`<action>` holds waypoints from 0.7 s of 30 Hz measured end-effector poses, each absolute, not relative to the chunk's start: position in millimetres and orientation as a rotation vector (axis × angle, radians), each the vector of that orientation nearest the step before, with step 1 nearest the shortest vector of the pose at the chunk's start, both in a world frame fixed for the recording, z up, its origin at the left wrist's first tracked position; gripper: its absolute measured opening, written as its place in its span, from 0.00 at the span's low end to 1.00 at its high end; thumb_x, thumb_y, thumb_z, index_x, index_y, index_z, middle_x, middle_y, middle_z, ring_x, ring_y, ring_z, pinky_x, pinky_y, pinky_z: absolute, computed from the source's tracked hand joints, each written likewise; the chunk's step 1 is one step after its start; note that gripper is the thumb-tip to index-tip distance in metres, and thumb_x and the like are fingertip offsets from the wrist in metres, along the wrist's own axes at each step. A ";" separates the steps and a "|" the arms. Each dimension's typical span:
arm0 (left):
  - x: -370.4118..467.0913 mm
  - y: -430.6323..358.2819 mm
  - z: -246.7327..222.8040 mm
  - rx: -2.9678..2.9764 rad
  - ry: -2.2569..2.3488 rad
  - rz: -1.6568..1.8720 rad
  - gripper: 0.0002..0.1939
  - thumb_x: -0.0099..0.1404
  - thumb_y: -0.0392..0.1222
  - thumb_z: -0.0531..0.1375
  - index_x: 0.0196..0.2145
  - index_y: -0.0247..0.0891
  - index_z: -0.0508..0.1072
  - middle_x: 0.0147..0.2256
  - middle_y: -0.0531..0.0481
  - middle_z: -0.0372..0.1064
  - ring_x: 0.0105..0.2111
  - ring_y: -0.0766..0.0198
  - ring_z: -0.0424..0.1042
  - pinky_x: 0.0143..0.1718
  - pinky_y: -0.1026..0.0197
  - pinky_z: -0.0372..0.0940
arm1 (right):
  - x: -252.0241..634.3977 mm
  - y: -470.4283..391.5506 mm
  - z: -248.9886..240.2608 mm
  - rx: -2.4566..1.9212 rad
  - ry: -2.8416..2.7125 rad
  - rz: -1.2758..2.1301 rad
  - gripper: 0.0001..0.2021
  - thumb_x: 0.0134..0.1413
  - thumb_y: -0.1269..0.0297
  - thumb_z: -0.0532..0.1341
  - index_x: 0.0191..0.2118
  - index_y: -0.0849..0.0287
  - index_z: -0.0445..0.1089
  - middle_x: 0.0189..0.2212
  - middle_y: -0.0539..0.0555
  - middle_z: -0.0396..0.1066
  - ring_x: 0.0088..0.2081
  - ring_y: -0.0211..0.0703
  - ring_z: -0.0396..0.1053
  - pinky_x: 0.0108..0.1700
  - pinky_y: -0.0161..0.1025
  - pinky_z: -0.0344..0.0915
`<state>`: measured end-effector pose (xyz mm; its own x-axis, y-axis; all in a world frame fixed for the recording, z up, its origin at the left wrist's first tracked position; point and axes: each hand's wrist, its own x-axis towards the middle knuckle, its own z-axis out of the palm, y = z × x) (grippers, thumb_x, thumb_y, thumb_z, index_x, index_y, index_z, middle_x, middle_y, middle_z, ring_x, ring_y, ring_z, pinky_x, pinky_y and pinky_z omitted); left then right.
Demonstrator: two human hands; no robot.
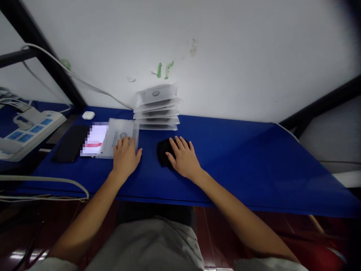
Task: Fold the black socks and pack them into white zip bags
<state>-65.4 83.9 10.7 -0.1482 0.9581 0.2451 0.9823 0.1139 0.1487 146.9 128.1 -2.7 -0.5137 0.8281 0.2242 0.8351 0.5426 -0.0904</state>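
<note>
My left hand (125, 158) lies flat with its fingers spread over the lower right part of a frosted plastic bag (113, 131) with dark print. Under my right hand (184, 157) is a folded black cloth-like item (163, 152); the fingers are stretched out across it and hide much of it. What exactly the black item is, I cannot tell. Beyond both hands, against the wall, leans a stack of several similar frosted bags (156, 107), overlapping one another.
On the left of the blue table (239, 158) are a black phone-like object (72, 143), a lit screen (94, 139) and a white earphone case (88, 115). A white power strip (31, 131) with plugs stands farther left. A white cable (93, 87) runs along the wall (239, 64).
</note>
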 end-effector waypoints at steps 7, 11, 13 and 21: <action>-70.2 85.0 14.7 -1.905 -2.453 -0.354 0.15 0.67 0.42 0.50 0.43 0.31 0.72 0.44 0.36 0.69 0.47 0.46 0.67 0.44 0.50 0.66 | 146.6 132.0 -7.0 -1.408 -2.511 -0.068 0.26 0.64 0.56 0.48 0.63 0.64 0.56 0.62 0.65 0.57 0.64 0.59 0.52 0.61 0.61 0.52; -75.1 85.8 22.0 -1.865 -2.586 -0.305 0.13 0.65 0.37 0.49 0.39 0.35 0.73 0.41 0.40 0.71 0.42 0.48 0.71 0.38 0.52 0.67 | 149.1 133.4 -4.4 -1.418 -2.542 -0.051 0.26 0.64 0.57 0.48 0.64 0.63 0.56 0.62 0.64 0.57 0.64 0.58 0.51 0.61 0.60 0.52; -76.5 81.3 25.4 -1.853 -2.619 -0.244 0.13 0.64 0.35 0.49 0.39 0.35 0.73 0.40 0.41 0.72 0.40 0.49 0.73 0.35 0.52 0.66 | 152.1 135.5 -2.9 -1.399 -2.569 -0.042 0.24 0.64 0.60 0.49 0.63 0.60 0.57 0.62 0.63 0.57 0.64 0.58 0.52 0.61 0.60 0.53; -81.4 33.6 20.4 -1.839 -2.420 -0.147 0.12 0.66 0.34 0.49 0.35 0.36 0.72 0.35 0.44 0.71 0.38 0.52 0.72 0.32 0.56 0.63 | 161.1 144.6 -4.5 -1.054 -2.690 0.021 0.32 0.51 0.81 0.49 0.60 0.51 0.63 0.63 0.55 0.58 0.64 0.54 0.52 0.62 0.61 0.52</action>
<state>-81.4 33.6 20.4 -0.2665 0.9542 0.1360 0.9636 0.2666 0.0175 161.1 144.6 -4.5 -0.7064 0.6705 0.2270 0.6668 0.7379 -0.1044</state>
